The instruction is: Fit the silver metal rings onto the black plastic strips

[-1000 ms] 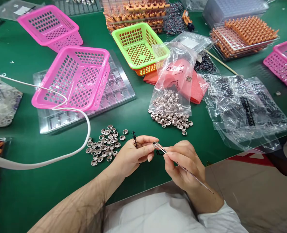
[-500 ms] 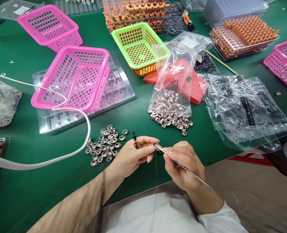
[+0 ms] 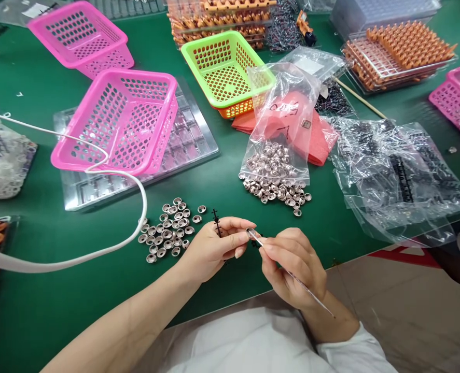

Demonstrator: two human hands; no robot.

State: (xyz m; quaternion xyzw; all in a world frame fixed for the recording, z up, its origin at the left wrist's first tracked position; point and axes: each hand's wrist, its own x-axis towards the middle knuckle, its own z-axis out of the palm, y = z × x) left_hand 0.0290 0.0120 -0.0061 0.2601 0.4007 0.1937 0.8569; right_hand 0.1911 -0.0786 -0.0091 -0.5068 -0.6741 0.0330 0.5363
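Showing a matt green, cloth-like finish across the surface (image 3: 222, 191), with small shiny metal cups (image 3: 166, 228) gleaming in a loose heap and more spilling from a glossy, crinkled clear plastic bag (image 3: 280, 119). Glinting thin and metallic in the right hand (image 3: 292, 261): a slim polished tool (image 3: 288, 269), beside a matt black plastic strip (image 3: 216, 223) in the left hand (image 3: 214, 248). Looking smooth and perforated: pink plastic basket (image 3: 121, 119), green plastic basket (image 3: 225, 67), over a glossy clear moulded tray (image 3: 191, 140).

Green-covered worktable (image 3: 39, 311) filling the scene from the far edge to the near right, evenly lit from above, with pale grey floor (image 3: 408, 311) and a red floor line (image 3: 403, 255) at near right.
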